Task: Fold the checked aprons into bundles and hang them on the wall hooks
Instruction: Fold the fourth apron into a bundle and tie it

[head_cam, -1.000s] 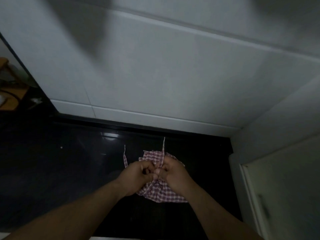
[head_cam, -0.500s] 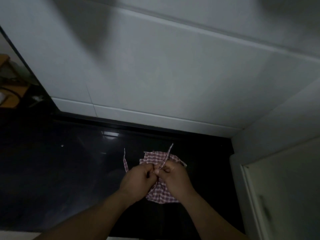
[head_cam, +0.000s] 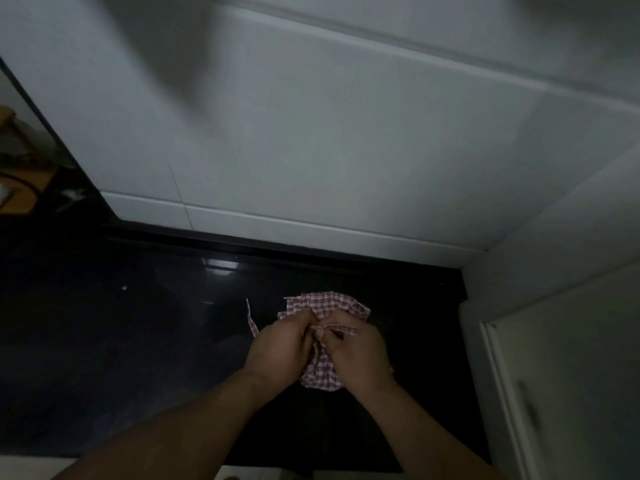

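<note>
Checked apron [head_cam: 329, 303] on black counter [head_cam: 138, 358] by white wall [head_cam: 311, 150], tight in fingers of left hand [head_cam: 280, 355] and right hand [head_cam: 360, 355].

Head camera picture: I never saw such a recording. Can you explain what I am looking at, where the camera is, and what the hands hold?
There is no machine here. A person wears a wide-angle camera on the head, so the picture looks forward and down along both forearms. The left hand and right hand meet over a shiny dark counter that ends at a white tiled wall. Together they grip a bunched red-and-white checked apron. One thin tie lies across the right hand's fingers; a second tie sticks out left of the bundle. No wall hook is in view.
</note>
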